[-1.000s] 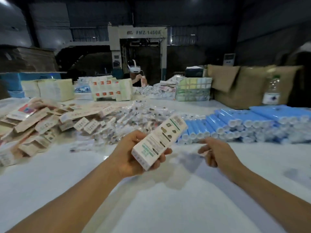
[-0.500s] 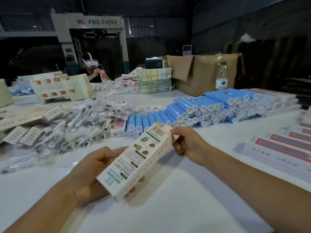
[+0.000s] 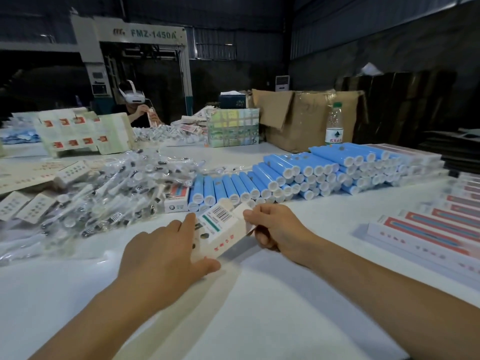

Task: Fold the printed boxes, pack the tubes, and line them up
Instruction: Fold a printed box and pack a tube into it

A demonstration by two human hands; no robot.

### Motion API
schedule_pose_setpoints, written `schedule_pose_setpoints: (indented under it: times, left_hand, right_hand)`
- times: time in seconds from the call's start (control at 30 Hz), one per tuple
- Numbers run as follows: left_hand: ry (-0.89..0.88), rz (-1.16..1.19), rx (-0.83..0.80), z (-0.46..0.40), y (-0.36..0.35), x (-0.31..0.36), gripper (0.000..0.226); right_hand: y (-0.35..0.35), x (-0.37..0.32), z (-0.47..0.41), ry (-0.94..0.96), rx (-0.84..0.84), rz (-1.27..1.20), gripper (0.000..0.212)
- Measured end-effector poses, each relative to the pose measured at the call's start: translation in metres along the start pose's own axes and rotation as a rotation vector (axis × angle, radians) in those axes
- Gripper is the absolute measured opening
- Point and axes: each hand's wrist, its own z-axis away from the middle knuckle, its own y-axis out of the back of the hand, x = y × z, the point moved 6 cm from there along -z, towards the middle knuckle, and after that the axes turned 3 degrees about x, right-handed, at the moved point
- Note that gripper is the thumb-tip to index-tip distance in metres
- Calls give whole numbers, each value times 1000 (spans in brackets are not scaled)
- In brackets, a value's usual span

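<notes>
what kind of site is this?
Likely a factory packing floor: stacked blue tubes, a heap of bagged items, finished boxes lined up, and an industrial machine marked FMZ-1450A behind.

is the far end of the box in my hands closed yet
Not yet: the printed box's end flap sticks up, pinched by the right hand.

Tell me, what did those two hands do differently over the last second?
The right hand, free a second ago, came across and now pinches the far end flap of the printed box. The left hand turned over onto the box, still gripping it. The blue tubes stayed stacked.
</notes>
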Motion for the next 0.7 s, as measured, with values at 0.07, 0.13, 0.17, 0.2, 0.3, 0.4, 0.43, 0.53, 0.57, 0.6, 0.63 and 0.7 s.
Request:
schedule_pose_setpoints:
  times: [0.07, 0.13, 0.17, 0.2, 0.3, 0.4, 0.43, 0.53, 0.57, 0.6, 0.63, 0.7]
  left_hand:
    - [8, -17, 47, 0, -4, 2, 78]
    - [6, -5, 105, 1, -6, 2, 69]
    - [-5, -13, 132, 2, -6, 1, 67]
    - [-23, -30, 155, 2, -8, 2, 66]
    - [-70, -63, 152, 3, -16, 7, 65]
    - [-96, -67, 116, 2, -25, 11, 65]
    - [-96, -60, 111, 1, -26, 11, 65]
    - [-89, -36, 110, 0, -29, 8, 65]
    - [-86, -27, 107, -1, -30, 8, 65]
    - [-84, -20, 103, -1, -30, 9, 65]
    - [-85, -15, 97, -2, -31, 9, 64]
    - [-86, -8, 87, -4, -33, 9, 62]
  right_hand:
    - [-6, -4, 5, 19, -41, 113, 25]
    - [-6, -14, 2, 60, -11, 270, 32]
    - [-2, -24, -4, 111, 42, 393, 35]
    - [4, -36, -14, 175, 109, 522, 36]
    - [16, -71, -57, 333, 263, 914, 25]
    - [15, -89, -105, 379, 292, 1357, 10]
    - [14, -89, -118, 354, 294, 1488, 12]
    - [9, -81, -145, 219, 269, 1729, 23]
    - [8, -77, -150, 178, 262, 1747, 24]
    - [7, -74, -155, 147, 259, 1752, 24]
    - [5, -72, -159, 125, 260, 1754, 24]
    - [4, -71, -165, 91, 257, 1731, 21]
